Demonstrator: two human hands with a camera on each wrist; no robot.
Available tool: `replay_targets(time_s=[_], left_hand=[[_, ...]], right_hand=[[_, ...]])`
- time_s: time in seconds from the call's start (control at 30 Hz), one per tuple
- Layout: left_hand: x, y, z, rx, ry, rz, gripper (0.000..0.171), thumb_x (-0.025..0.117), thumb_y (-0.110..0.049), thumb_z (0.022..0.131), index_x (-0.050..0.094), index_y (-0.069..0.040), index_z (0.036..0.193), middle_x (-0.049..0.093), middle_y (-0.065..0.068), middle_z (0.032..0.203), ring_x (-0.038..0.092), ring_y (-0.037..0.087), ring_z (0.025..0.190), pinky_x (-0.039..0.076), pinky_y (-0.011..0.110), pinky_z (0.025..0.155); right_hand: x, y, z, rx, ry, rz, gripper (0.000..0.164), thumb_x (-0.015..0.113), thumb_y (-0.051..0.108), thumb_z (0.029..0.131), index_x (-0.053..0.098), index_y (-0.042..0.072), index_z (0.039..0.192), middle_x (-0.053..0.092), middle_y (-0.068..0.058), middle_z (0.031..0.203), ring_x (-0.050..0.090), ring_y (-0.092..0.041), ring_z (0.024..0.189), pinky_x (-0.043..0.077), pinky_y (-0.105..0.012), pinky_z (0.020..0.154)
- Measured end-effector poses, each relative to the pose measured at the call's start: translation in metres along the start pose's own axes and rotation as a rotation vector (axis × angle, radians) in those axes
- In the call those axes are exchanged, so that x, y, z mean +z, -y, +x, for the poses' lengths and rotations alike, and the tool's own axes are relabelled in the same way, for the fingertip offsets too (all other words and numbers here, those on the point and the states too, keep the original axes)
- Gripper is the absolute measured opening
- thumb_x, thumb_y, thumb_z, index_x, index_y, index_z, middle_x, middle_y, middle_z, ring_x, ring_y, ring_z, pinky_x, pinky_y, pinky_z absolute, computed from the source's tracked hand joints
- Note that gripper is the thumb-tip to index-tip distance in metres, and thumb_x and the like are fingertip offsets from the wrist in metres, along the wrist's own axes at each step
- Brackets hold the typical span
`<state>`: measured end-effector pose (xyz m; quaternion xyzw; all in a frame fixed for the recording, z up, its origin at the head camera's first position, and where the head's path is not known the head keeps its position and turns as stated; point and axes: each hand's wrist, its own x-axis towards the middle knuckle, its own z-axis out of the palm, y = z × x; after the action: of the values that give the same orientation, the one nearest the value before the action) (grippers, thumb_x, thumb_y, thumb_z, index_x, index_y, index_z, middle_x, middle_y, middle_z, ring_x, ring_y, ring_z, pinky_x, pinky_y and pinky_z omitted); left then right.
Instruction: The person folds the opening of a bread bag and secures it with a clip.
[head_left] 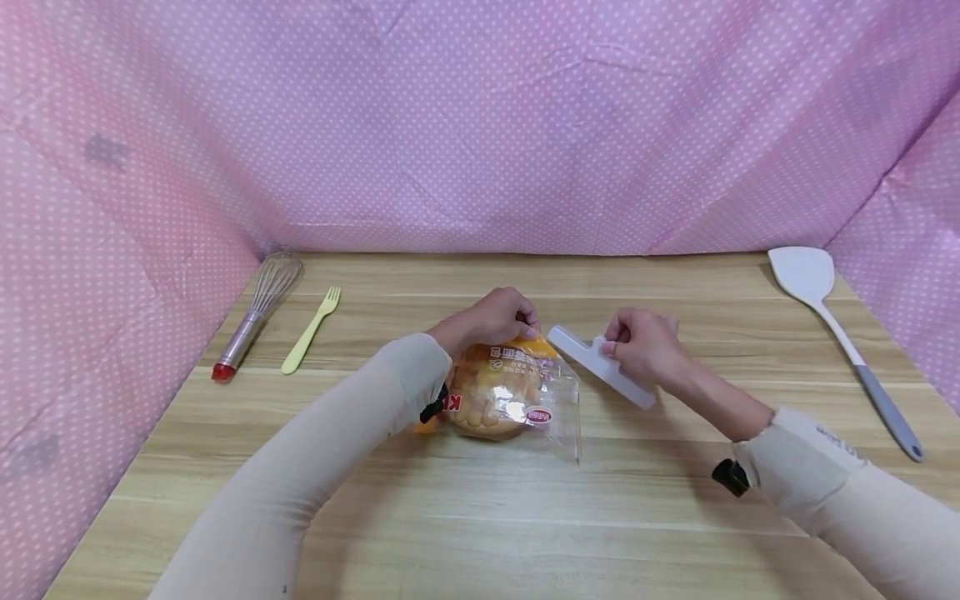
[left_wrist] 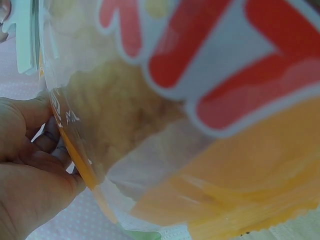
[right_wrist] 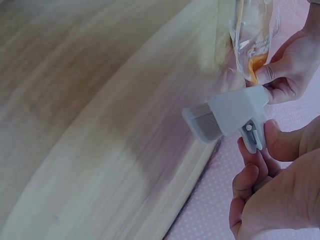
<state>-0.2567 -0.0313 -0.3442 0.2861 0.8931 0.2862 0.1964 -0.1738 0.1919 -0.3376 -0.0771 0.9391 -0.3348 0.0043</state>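
Note:
A clear and orange plastic bag (head_left: 558, 392) with a round golden bread (head_left: 491, 404) inside lies in the middle of the table. My left hand (head_left: 498, 317) pinches the bag's far edge at the orange corner; the left wrist view shows thumb and fingers on that edge beside the red lettering. To the right of the bag, my right hand (head_left: 645, 346) holds a long white bag clip (head_left: 600, 367) by its short handle, thumb against fingers. One end of the clip (right_wrist: 237, 110) points toward the bag's edge, with a small gap between them in the head view.
On the left lie a whisk (head_left: 258, 312) with a red end and a pale yellow fork (head_left: 311, 329). A white spatula (head_left: 840, 333) with a grey handle is at the far right. Pink dotted cloth (head_left: 480, 125) hangs behind the wooden table (head_left: 480, 533) and along its sides.

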Motion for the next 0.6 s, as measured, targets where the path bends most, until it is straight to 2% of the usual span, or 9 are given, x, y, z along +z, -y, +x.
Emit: replay_targets(time_s=[0.37,0.6], left_hand=[[0.0,0.0,-0.001,-0.004,0.0,0.004,0.009,0.067,-0.012,0.09,0.072,-0.007,0.085,0.067,0.0,0.08,0.056,0.012,0.079,0.043,0.024,0.08],[0.0,0.0,-0.001,0.009,-0.003,-0.006,0.009,0.067,-0.011,0.09,0.072,-0.006,0.084,0.067,0.0,0.079,0.055,0.012,0.079,0.043,0.023,0.078]], right_hand=[[0.015,0.0,-0.006,-0.028,-0.013,0.004,0.011,0.069,0.001,0.08,0.06,0.002,0.074,0.058,-0.002,0.062,0.053,-0.016,0.061,0.02,-0.052,0.086],[0.021,0.005,-0.006,-0.015,-0.006,-0.001,0.011,0.069,0.003,0.081,0.06,0.003,0.075,0.057,-0.002,0.063,0.052,-0.017,0.062,0.021,-0.051,0.086]])
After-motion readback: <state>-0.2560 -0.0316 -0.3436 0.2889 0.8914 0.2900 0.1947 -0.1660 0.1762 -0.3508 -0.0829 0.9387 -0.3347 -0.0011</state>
